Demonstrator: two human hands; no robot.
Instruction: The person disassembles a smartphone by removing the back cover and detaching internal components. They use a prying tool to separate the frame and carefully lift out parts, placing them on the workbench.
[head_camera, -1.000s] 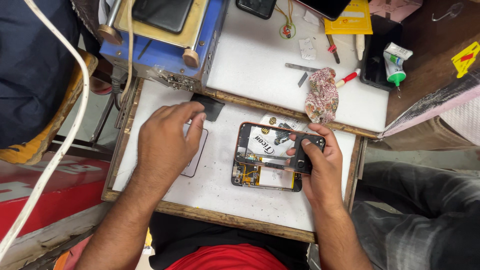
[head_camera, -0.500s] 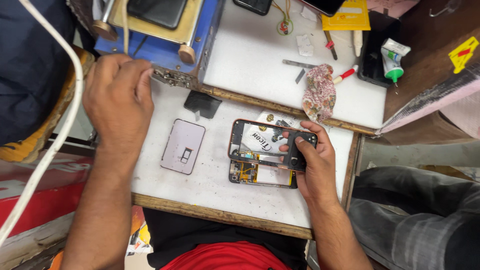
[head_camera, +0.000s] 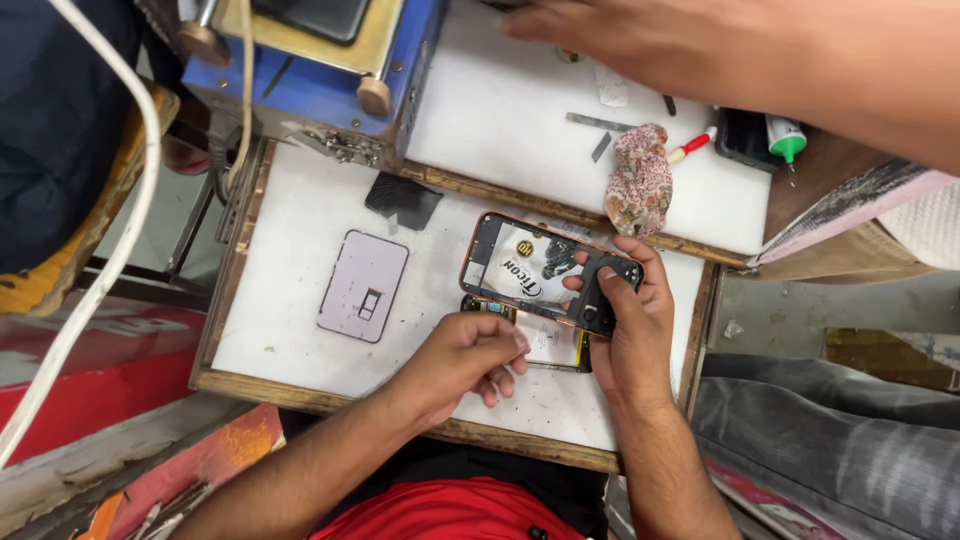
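As held, hands (head_camera: 560, 330) on phone frame (head_camera: 545, 270)

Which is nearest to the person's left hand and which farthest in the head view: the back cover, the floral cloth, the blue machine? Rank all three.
Measured from the left hand:
1. Back cover: flat on the white board, just left of the hand.
2. Floral cloth: on the upper board, up and to the right.
3. Blue machine: top left corner, farthest.

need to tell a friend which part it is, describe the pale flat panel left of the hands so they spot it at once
On the white work board, left of the left hand, lies a pale lilac phone back cover. It lies alone, untouched, with rounded corners and a small dark cut-out.
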